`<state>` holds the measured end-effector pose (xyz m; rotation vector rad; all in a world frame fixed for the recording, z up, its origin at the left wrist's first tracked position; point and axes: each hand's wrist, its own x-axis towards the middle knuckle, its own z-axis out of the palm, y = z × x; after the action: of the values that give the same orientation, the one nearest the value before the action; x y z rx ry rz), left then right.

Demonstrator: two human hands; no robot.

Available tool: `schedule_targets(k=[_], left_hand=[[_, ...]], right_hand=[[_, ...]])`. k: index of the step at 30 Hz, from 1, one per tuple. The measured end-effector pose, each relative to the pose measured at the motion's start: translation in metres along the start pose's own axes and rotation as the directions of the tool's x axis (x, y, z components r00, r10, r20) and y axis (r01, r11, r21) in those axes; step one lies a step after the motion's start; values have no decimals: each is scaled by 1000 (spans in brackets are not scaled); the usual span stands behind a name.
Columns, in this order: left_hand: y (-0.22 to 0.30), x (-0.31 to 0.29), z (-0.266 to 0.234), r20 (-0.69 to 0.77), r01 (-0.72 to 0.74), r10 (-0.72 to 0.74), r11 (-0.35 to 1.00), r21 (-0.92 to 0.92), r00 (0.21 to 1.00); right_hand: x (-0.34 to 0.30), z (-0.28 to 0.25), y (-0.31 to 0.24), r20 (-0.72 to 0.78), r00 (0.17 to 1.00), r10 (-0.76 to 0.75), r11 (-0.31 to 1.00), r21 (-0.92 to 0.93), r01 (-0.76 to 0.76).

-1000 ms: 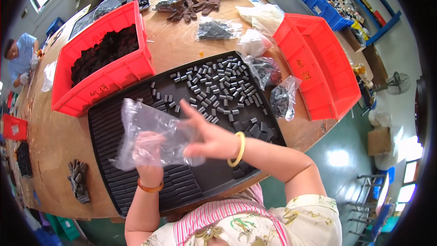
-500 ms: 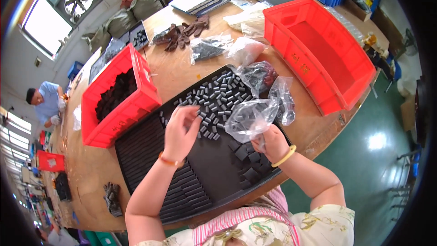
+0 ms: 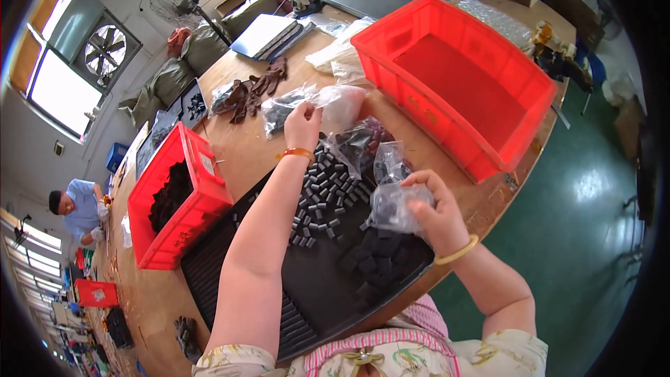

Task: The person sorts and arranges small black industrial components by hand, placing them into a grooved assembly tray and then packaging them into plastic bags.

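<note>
My left hand reaches far forward over the tray, its fingers pinched at the edge of a clear plastic bag of dark parts. Thumb and fingers of my right hand close on a crumpled clear plastic bag above the tray's right side. Below lies a wide black tray. Small black cylinders are strewn across its far half, black strips lie in rows on the left, and flat black squares sit near the front right.
A large red bin stands to the right; a smaller red bin on the left holds dark pieces. Bagged parts, brown gloves and folders lie beyond the tray. A person works at the far left.
My left hand has moved from above the cylinders forward to the bag beyond the tray. My right hand, keeping its clear bag, has shifted slightly right. The view has turned.
</note>
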<state>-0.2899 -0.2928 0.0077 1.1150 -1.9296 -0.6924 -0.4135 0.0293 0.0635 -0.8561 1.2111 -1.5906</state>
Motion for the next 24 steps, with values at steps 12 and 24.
schedule_targets(k=[12,24], left_hand=[[49,-36,-8,286,295,-120,637,-712,951],[78,-62,-60,369,283,2,639,-715,929]], right_hand=[[184,37,23,119,953,-278,792,-534,298],[179,49,-39,413,697,-586,175,-775,607]])
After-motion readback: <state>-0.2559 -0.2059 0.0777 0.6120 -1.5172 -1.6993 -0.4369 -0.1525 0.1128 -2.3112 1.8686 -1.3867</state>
